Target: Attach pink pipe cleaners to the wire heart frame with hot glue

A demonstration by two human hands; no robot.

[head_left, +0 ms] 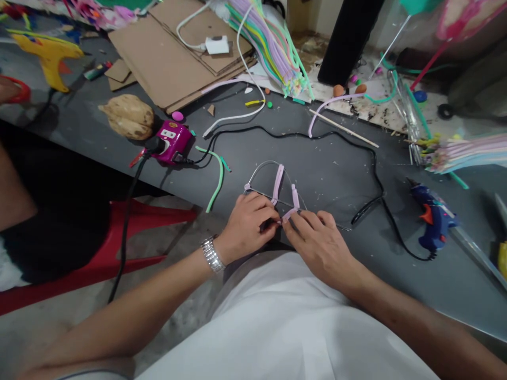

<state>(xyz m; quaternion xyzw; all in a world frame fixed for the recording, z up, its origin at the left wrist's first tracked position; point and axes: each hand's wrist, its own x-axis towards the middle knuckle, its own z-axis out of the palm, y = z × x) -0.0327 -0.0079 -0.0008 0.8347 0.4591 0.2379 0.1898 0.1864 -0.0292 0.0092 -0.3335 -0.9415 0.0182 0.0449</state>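
Pinching the lower edge of a thin silver wire frame (pixel 263 182), the fingertips of the left hand (pixel 247 227) and right hand (pixel 320 250) press together; the frame lies over a dark grey worktop (pixel 340 190). Three pale pink tubular sleeves (pixel 278 184) sit on the frame; excess finger pressure could bend the wire or shift a sleeve. One black cable (pixel 336 133) loops beyond the frame and could snag it; one blue glue gun (pixel 433 224) lies to its right.

A person's left hand (pixel 249 227), a steel wristwatch (pixel 212 255) at its wrist, and right hand (pixel 320 248) pinch the lower edge of a wire frame (pixel 278 184) sleeved in pale pink tubing on a grey worktable (pixel 380 295); a black power cord (pixel 336 133) loops behind it; a blue hot glue gun (pixel 433 224) lies to the right.
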